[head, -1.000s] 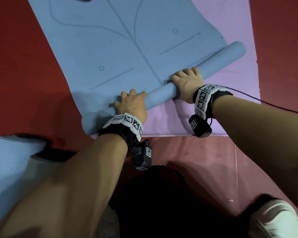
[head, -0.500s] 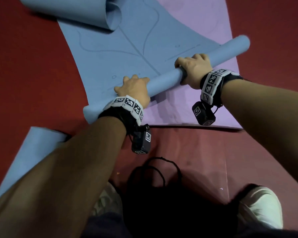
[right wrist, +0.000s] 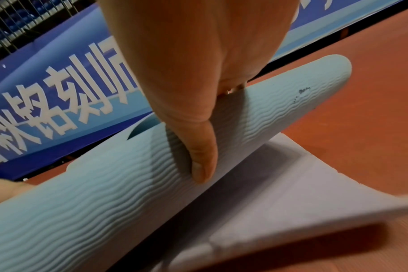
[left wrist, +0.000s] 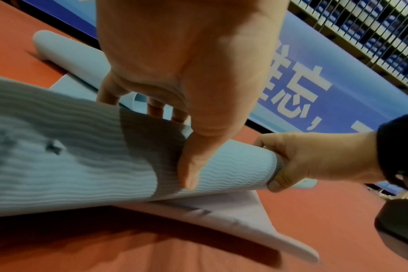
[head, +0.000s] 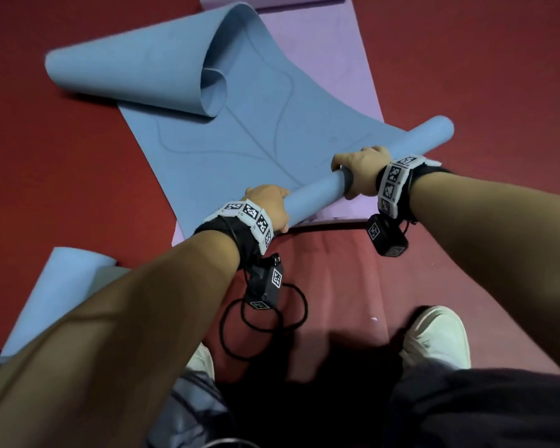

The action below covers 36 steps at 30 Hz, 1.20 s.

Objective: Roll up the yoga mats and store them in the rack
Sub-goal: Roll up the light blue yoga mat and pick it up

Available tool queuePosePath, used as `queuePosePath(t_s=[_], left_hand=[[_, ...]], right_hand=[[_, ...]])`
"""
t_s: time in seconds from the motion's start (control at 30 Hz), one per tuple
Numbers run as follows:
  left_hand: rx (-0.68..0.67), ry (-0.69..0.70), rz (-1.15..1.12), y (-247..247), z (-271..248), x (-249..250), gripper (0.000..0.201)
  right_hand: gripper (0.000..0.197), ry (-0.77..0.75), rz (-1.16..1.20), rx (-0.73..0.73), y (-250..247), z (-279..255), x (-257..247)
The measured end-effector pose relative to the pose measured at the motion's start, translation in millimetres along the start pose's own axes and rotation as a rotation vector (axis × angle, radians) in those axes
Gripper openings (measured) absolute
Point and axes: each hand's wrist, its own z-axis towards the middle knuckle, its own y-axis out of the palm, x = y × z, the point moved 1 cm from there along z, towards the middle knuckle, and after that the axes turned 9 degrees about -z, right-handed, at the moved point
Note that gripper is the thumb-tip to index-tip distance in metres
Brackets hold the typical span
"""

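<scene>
The blue mat roll [head: 317,192] is up off the purple mat [head: 320,53] now, left hand [head: 269,205] and right hand [head: 359,174] both wrapped around it, unrolled length trailing beyond the grip, so rolling isn't finished.

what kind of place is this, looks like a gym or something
Probably a sports hall or arena: red floor with yoga mats, a blue one on a purple one, a long blue banner with large white characters, and what look like seat rows behind railings.
</scene>
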Motion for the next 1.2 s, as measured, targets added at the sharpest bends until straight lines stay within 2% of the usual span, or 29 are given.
queuePosePath(t_s=[0.13,0.3,0.47,0.63,0.73,0.97,1.2], left_hand=[[-0.093,-0.035,-0.027,29.3,3.8,-6.3,0.05],[-0.157,-0.044,-0.07,59.8,16.4,-18.9,0.045],[-0.169,-0.059,-0.095,86.6,31.5,-33.1,0.064],[-0.196,-0.053,-0.061,108.6,37.4,-44.0,0.055],[-0.174,-0.034,-0.026,115.9,40.0,-43.6,0.054],[-0.173,-0.065,-0.001,115.8,48.3,-52.0,0.047],[-0.159,-0.115,-0.054,105.6,50.7,-55.6,0.059]], right_hand=[[0.057,-0.028,-0.01,-0.057,31.9,-5.5,-4.9],[0.054,-0.064,0.017,-0.061,60.1,-4.7,-6.5],[0.054,-0.063,-0.04,-0.112,86.2,-1.6,-12.6],[0.064,-0.061,-0.044,-0.177,97.1,5.2,-16.6],[0.068,-0.047,-0.022,-0.171,105.4,6.8,-17.6],[0.059,-0.046,0.044,-0.211,106.0,15.1,-16.2],[0.049,-0.052,-0.041,-0.119,102.1,18.8,-16.3]])
